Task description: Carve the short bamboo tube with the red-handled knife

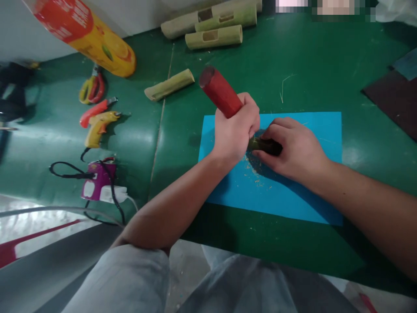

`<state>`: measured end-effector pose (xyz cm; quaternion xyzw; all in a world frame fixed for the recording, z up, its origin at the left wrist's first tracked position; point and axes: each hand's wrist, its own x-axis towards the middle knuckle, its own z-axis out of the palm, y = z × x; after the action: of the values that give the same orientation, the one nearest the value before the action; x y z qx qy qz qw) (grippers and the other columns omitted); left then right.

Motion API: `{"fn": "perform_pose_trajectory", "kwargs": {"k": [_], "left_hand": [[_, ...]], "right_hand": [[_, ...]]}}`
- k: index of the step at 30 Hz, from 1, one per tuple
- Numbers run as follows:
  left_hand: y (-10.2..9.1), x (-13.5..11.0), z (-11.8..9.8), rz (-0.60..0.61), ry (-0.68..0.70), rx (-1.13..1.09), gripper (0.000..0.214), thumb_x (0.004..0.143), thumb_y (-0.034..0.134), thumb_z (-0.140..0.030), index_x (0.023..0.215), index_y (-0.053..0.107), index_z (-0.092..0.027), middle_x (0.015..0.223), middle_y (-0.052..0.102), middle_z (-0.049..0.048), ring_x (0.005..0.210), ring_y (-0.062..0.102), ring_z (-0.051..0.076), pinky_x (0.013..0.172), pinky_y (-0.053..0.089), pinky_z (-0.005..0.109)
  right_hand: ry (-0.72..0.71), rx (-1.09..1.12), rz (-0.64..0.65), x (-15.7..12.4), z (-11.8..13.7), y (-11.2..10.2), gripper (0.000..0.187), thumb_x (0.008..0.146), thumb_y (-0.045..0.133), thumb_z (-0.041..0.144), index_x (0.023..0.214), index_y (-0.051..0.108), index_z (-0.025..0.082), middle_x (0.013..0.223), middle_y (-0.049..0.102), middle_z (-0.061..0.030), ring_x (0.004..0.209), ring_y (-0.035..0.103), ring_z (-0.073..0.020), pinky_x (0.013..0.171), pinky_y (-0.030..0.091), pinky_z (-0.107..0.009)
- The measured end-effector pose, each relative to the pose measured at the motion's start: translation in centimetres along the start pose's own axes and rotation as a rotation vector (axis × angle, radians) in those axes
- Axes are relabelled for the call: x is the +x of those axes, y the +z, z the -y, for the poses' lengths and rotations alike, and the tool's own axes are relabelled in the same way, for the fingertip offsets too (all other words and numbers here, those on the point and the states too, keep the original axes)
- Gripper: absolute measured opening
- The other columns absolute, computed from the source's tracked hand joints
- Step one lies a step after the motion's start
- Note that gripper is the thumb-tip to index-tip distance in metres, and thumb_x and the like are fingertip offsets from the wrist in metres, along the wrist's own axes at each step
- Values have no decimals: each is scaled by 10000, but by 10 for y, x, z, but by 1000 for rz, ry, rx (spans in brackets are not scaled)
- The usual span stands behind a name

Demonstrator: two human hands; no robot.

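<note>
My left hand (pixel 232 132) is closed around the thick red handle (pixel 223 92) of a tool whose working end is hidden below the fist. The handle leans up and to the left. Between thumb and fingers, my right hand (pixel 295 148) grips a short, dark green-brown bamboo piece (pixel 265 146) lying on its side. The fist meets the left end of this piece; exactly where the tool touches it cannot be seen. Beneath both hands lies a blue sheet (pixel 302 202), with small shavings (pixel 257 174) scattered just below the bamboo.
Several notched bamboo tubes (pixel 228 37) lie at the back, and a cut bamboo piece (pixel 169 85) lies nearer. Leftward are an orange drink bottle (pixel 107 48), scissors (pixel 93 87), a red cutter (pixel 94 114), a yellow glue gun (pixel 99 128) and a purple power adapter (pixel 94 180) with cables.
</note>
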<state>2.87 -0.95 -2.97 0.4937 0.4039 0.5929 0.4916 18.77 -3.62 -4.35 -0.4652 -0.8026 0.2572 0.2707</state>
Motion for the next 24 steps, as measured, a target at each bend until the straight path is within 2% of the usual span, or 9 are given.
{"fn": "perform_pose_trajectory", "kwargs": {"k": [5,8,12,17,19,21,24], "left_hand": [[-1,0,3,19,-13,3,500,967,743,-155,593,424,-247,515,332,-36,537,306,139,593,256,353],[1,-1,3,13,-4,69,494,987,695,-150,583,430,-256,519,355,-34,529,295,138,587,271,360],[2,-1,-2,66,34,114,450,875,695,-149,532,420,-248,526,372,-23,540,298,134,558,241,351],[-3,1,-6,169,-104,-48,516,855,717,-282,510,333,-255,480,264,-42,425,174,88,456,89,315],[-3,1,-6,93,-65,-65,477,891,666,-237,536,346,-242,504,238,-51,433,166,79,474,104,298],[-2,0,-5,8,14,-84,422,873,635,-152,549,377,-231,527,302,-40,459,240,91,506,189,308],[0,-1,-2,-8,30,-61,394,878,630,-119,563,428,-239,527,352,-34,482,271,115,541,229,337]], "right_hand": [[-9,2,3,0,-1,0,119,867,796,299,866,685,258,939,714,-75,911,652,-294,781,450,-421],[-12,6,-5,0,-2,1,103,868,788,306,881,697,259,936,713,-77,914,651,-298,789,457,-429],[-19,18,-13,0,-3,1,91,878,787,303,876,703,267,918,716,-73,906,644,-293,789,473,-431],[17,36,21,1,-3,-2,162,869,818,310,822,670,264,913,710,-74,887,648,-281,764,474,-417],[16,33,23,1,-2,-3,173,865,823,304,818,662,266,913,711,-72,892,655,-285,769,479,-419],[11,16,13,1,-2,-3,170,855,825,289,822,660,269,926,719,-72,912,664,-296,780,485,-424],[2,-9,2,1,-3,-2,163,855,818,293,823,660,271,932,722,-76,918,668,-304,778,484,-429]]}}
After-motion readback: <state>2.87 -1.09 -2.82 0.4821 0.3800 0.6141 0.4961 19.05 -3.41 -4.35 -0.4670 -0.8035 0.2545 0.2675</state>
